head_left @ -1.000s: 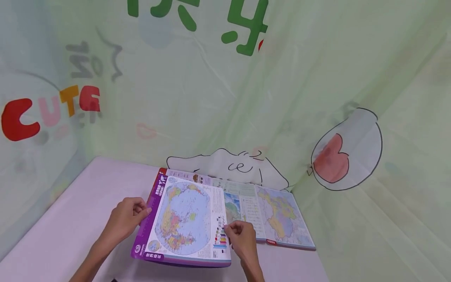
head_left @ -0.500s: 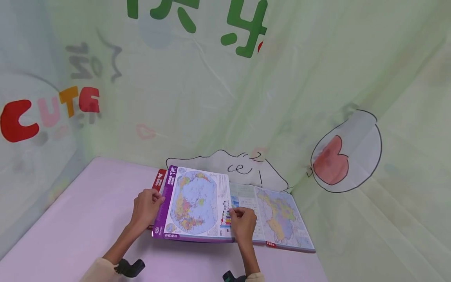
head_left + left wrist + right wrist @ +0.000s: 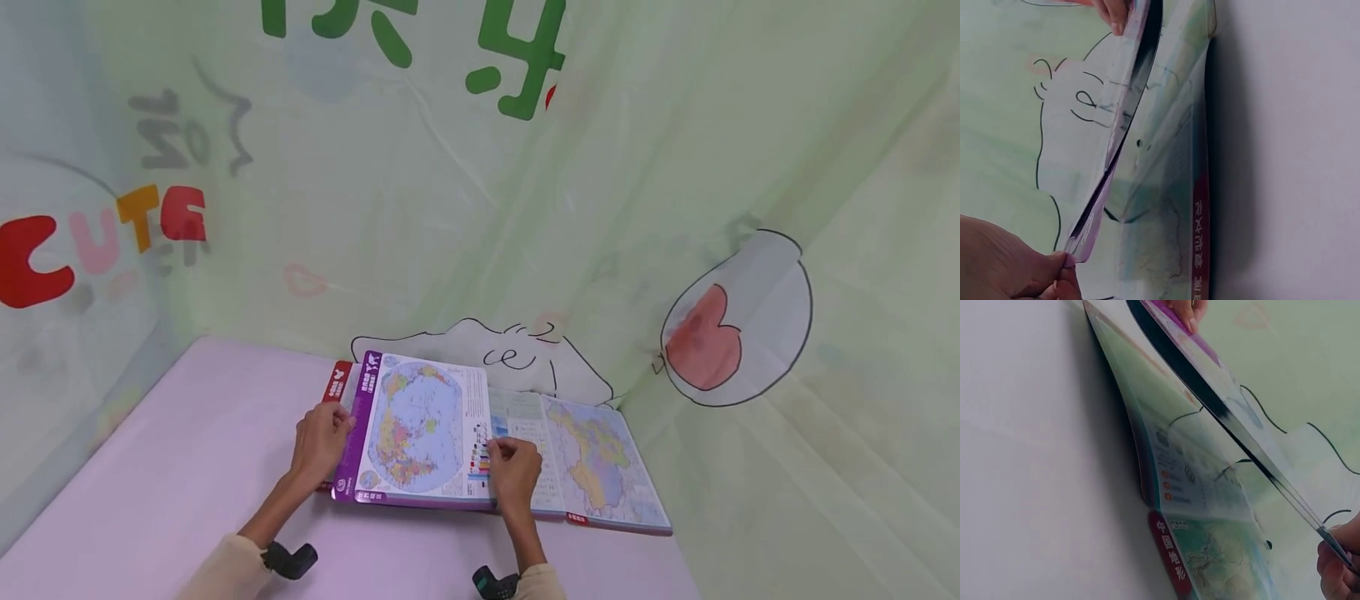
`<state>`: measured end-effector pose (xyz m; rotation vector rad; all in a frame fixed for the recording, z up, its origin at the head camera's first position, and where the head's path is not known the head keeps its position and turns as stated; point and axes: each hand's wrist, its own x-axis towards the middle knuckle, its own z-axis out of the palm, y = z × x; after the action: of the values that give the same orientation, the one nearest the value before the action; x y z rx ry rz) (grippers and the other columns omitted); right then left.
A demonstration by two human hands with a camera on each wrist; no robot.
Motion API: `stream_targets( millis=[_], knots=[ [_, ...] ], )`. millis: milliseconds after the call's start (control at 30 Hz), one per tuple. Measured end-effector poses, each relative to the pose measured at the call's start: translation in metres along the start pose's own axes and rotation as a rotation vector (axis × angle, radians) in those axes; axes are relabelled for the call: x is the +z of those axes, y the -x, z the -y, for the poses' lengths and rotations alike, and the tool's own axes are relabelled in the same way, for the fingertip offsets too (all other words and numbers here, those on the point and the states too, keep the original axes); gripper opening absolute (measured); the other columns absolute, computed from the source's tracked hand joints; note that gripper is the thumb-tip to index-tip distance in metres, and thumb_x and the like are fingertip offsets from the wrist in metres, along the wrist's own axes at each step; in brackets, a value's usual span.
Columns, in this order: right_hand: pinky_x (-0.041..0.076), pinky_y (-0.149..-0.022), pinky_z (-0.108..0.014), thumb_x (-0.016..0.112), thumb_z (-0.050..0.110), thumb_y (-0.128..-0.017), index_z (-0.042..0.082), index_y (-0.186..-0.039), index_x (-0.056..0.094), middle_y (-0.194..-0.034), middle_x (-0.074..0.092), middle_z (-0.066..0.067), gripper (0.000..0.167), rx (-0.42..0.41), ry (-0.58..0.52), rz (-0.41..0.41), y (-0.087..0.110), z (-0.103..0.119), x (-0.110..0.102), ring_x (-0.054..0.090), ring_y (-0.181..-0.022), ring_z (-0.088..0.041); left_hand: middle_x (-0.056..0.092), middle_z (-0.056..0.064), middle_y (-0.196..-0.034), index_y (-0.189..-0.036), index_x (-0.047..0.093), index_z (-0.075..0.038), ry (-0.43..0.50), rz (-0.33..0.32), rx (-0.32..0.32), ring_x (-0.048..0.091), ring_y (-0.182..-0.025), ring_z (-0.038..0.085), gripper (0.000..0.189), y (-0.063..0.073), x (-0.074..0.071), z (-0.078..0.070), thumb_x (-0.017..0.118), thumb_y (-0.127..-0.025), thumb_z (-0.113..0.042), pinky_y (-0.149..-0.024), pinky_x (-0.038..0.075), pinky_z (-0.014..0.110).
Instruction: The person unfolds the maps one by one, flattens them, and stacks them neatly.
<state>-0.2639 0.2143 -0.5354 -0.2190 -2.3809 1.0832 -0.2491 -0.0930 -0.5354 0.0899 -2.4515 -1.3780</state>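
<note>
Both of my hands hold a purple-edged folded world map (image 3: 420,429). The left hand (image 3: 321,442) pinches its purple left border between thumb and fingers. At the opposite edge, beside the printed coloured legend, the right hand (image 3: 514,473) pinches it too. A red-edged folded map (image 3: 607,467) lies spread on the table underneath; the world map covers much of its left part. In the right wrist view a gap shows between the raised world map (image 3: 1235,428) and the red-edged map (image 3: 1210,506) below. The left wrist view shows the left thumb and fingers (image 3: 1041,275) on the purple corner.
A pale pinkish tabletop (image 3: 195,467) extends in front and to the left. Behind it hangs a light green curtain (image 3: 360,225) with printed letters and drawings, which also closes off both sides. Dark wrist devices (image 3: 291,561) are strapped at both cuffs.
Over the last second both hands have carried the world map away from me and slightly right, over the red-edged map. In the last half second it has shifted only a little.
</note>
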Motion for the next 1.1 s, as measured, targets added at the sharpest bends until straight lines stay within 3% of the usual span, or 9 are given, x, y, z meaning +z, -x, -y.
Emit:
stream_targets(
  millis=[200, 433, 600, 833, 1000, 1100],
  knots=[
    [0.043, -0.063, -0.022, 0.082, 0.007, -0.096, -0.002, -0.097, 0.085, -0.078, 0.077, -0.011, 0.009, -0.01, 0.01, 0.0, -0.003, -0.01, 0.005, 0.058, -0.067, -0.016, 0.068, 0.013, -0.082, -0.101, 0.072, 0.006, 0.003, -0.003, -0.007, 0.058, -0.071, 0.02, 0.013, -0.003, 0.01, 0.004, 0.071, -0.104, -0.007, -0.063, 0.044, 0.026],
    [0.044, -0.062, -0.022, 0.08, 0.006, -0.098, -0.003, -0.099, 0.084, -0.078, 0.074, -0.01, 0.01, 0.006, 0.038, 0.018, -0.005, -0.02, 0.014, 0.059, -0.067, -0.016, 0.07, 0.013, -0.083, -0.103, 0.073, 0.007, 0.014, 0.008, -0.004, 0.06, -0.071, 0.019, 0.014, -0.008, 0.018, 0.02, 0.07, -0.104, -0.007, -0.061, 0.045, 0.025],
    [0.046, -0.06, -0.022, 0.077, 0.006, -0.1, -0.004, -0.102, 0.082, -0.08, 0.076, -0.012, 0.011, -0.019, 0.051, 0.013, -0.011, -0.032, 0.01, 0.06, -0.066, -0.016, 0.072, 0.016, -0.085, -0.1, 0.072, 0.008, -0.005, -0.029, 0.011, 0.061, -0.072, 0.021, 0.012, -0.01, 0.019, 0.027, 0.071, -0.103, -0.004, -0.064, 0.048, 0.028],
    [0.044, -0.066, -0.031, 0.077, 0.007, -0.1, -0.003, -0.096, 0.081, -0.077, 0.075, -0.015, 0.011, -0.031, 0.099, -0.088, -0.04, -0.068, -0.028, 0.062, -0.066, -0.021, 0.072, 0.018, -0.087, -0.101, 0.07, 0.008, -0.031, -0.029, -0.026, 0.061, -0.073, 0.023, 0.015, -0.017, 0.018, 0.036, 0.07, -0.105, -0.007, -0.065, 0.049, 0.031],
    [0.043, -0.065, -0.038, 0.079, 0.006, -0.096, -0.003, -0.088, 0.081, -0.072, 0.075, -0.017, 0.011, -0.083, 0.131, -0.254, -0.066, -0.11, -0.07, 0.065, -0.062, -0.026, 0.072, 0.02, -0.089, -0.102, 0.07, 0.007, -0.064, -0.029, -0.057, 0.062, -0.074, 0.024, 0.016, -0.02, 0.011, 0.038, 0.069, -0.106, -0.008, -0.065, 0.051, 0.032],
    [0.042, -0.064, -0.042, 0.077, 0.008, -0.096, -0.005, -0.091, 0.081, -0.075, 0.076, -0.02, 0.014, -0.041, 0.196, -0.284, -0.079, -0.131, -0.099, 0.067, -0.064, -0.032, 0.072, 0.021, -0.088, -0.101, 0.07, 0.007, -0.08, -0.046, -0.068, 0.062, -0.073, 0.025, 0.016, -0.023, 0.006, 0.036, 0.068, -0.106, -0.007, -0.064, 0.049, 0.031]
  ],
)
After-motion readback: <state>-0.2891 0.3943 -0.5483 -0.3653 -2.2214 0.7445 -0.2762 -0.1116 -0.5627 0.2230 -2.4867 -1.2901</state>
